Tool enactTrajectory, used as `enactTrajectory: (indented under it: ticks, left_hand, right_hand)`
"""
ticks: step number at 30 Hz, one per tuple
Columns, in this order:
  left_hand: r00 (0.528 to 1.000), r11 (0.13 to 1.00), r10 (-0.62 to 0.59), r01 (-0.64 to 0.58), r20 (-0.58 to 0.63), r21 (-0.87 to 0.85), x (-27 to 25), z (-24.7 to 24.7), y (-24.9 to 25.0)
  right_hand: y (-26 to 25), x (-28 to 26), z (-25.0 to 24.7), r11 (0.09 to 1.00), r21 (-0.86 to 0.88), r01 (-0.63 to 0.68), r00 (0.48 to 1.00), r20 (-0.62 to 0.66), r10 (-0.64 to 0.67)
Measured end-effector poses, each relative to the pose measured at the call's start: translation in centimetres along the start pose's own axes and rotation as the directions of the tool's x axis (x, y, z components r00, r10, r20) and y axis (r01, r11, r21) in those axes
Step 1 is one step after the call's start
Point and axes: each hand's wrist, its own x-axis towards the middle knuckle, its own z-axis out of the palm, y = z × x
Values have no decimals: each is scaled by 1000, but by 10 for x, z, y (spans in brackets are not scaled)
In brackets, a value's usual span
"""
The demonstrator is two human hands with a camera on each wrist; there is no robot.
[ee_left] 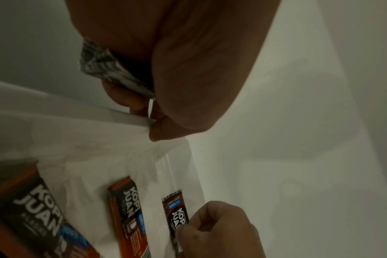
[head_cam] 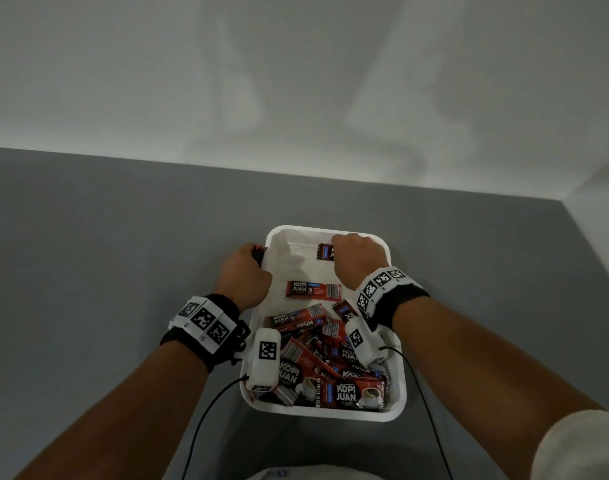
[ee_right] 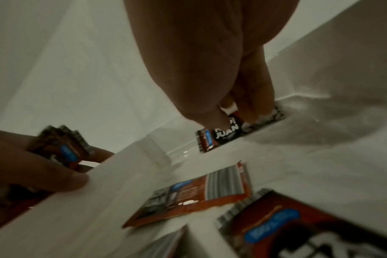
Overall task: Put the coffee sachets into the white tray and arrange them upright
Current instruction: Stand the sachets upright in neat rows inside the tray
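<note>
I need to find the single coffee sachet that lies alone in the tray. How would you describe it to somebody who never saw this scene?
Start at the white rectangular plastic tray on the grey table. Its near half holds a heap of red and black coffee sachets. Just beyond the heap, one red sachet lies flat and crosswise on the bare floor, touched by neither hand.

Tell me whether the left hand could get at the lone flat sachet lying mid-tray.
Probably not yet: the left hand already grips sachets outside the white tray's left rim. The flat sachet itself lies uncovered.
</note>
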Motion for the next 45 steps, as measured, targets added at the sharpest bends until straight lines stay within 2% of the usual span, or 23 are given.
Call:
enactTrajectory:
  ticks: [5,12,16,19,22,24,25,28,29,30,36,40,45]
  left_hand:
    - [999,998,-14,16,31,-55,-1,-1,-1]
    - [1000,998,2,-1,15,-64,-2,-3,3]
    - [1000,984,-11,8,-16,-176,-4,-7,13]
    - [998,913,-62,56,-2,-405,-5,-8,19]
    - [990,754,-108,139,89,-642,-7,-8,26]
    - [987,649,-73,158,146,-744,-7,-7,30]
    - [986,642,-44,150,159,-752,-10,-7,34]
    - [984,595,23,126,174,-794,-13,-1,44]
    - [984,556,29,133,178,-821,-14,0,47]
    - [984,531,26,137,178,-836,-14,1,50]
    - [985,485,-52,170,166,-858,-8,-2,49]
    - [992,556,-58,127,114,-821,-6,2,42]
    - [986,587,-161,126,38,-800,0,-7,28]
  right_hand:
    - [-1,-12,13,1000,23,5,990,143,-9]
    - [4,-18,17,999,31,-19,990,142,14]
    - [7,-21,16,998,52,-23,988,152,15]
    - [6,-23,7,994,104,-29,987,158,13]
    - [5,-26,-4,967,247,-66,989,148,30]
    - [0,-28,-18,906,416,-76,996,75,49]
    - [-5,-29,-27,845,529,-79,997,55,59]
    - [-19,-34,-49,516,851,-98,995,92,38]
    - [-22,-35,-53,469,879,-80,997,77,26]
    - [-22,-35,-54,462,885,-53,999,47,25]
    - [-9,-29,-57,561,827,-29,993,-41,110]
    - [-8,-22,-57,675,738,0,993,-80,89]
    - [0,3,-28,805,588,-77,987,-68,144]
